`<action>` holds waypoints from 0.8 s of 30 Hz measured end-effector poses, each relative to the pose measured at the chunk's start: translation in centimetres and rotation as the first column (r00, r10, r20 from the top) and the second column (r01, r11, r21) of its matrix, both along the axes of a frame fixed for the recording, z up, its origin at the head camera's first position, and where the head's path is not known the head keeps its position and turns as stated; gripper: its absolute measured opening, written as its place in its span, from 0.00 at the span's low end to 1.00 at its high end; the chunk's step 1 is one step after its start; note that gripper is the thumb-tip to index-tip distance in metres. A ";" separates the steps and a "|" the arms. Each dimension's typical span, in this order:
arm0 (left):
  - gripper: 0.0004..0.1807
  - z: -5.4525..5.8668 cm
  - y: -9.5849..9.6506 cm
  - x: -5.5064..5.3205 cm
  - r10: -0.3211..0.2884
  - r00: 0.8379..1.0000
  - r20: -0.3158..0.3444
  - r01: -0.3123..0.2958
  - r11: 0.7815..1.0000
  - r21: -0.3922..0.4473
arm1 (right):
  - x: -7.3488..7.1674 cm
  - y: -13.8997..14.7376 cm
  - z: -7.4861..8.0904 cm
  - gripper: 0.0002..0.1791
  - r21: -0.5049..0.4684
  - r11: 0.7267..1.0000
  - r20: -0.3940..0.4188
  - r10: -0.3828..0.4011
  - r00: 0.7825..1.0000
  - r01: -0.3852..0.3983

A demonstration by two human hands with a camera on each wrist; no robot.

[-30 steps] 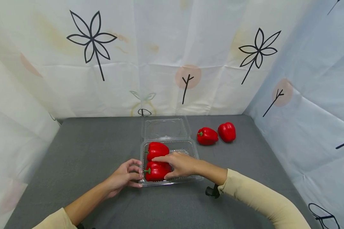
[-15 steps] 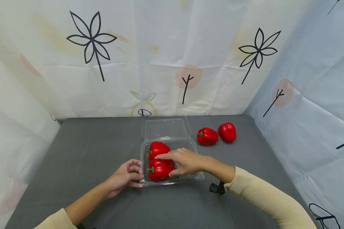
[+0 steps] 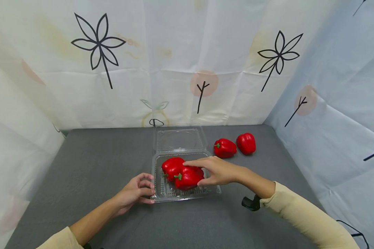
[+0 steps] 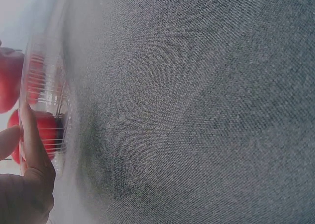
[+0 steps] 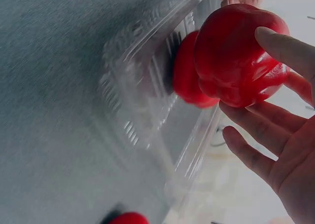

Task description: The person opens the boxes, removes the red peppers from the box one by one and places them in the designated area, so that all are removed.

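In the head view, my right hand [image 3: 218, 170] grips a red bell pepper [image 3: 189, 178] by its right side, thumb near and fingers beyond. The right wrist view shows this bell pepper [image 5: 236, 56] raised above the clear plastic container [image 5: 133, 101]. Partly behind it, a second red bell pepper [image 3: 172, 167] lies in the container's [image 3: 166, 194] base. My left hand [image 3: 134, 194] holds the container's left edge. In the left wrist view, a finger [image 4: 33, 143] lies along the outer wall, with the thumb near the rim.
The container's clear lid [image 3: 180, 139] lies folded back behind its base. Two more red bell peppers [image 3: 225, 148] [image 3: 246, 144] lie to the back right on the grey tabletop [image 3: 112, 155]. Printed white cloth [image 3: 174, 52] hangs around the back and sides.
My right hand has moved right and a little up with the front bell pepper. The other pepper in the container has shifted slightly and turned. My left hand stays at the container's edge.
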State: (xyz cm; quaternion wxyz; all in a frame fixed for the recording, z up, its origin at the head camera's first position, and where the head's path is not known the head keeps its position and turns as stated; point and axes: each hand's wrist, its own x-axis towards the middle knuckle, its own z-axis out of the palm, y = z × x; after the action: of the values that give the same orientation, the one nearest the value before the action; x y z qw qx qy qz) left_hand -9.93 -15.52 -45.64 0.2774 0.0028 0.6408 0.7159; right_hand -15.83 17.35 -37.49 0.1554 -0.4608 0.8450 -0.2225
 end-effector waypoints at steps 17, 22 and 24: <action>0.31 -0.2 0.0 -0.1 0.008 1.000 0.002 -0.008 1.000 -0.009 | 0.0 6.1 1.1 0.43 -0.034 0.987 -0.030 -0.159 0.987 0.158; 0.31 -0.2 0.0 0.0 0.005 1.000 -0.004 -0.005 1.000 -0.006 | 0.0 8.2 1.1 0.43 -0.044 0.979 -0.046 -0.202 0.978 0.201; 0.30 -0.2 0.0 0.0 0.003 1.000 -0.005 -0.003 1.000 -0.008 | 0.0 9.1 1.0 0.42 -0.054 0.975 -0.044 -0.218 0.975 0.215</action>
State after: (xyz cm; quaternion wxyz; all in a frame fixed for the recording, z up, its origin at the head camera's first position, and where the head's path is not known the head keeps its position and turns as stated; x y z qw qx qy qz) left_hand -9.97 -15.53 -45.80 0.2747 0.0026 0.6442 0.7138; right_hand -15.83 26.43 -36.49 0.0979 -0.3751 0.8880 -0.2472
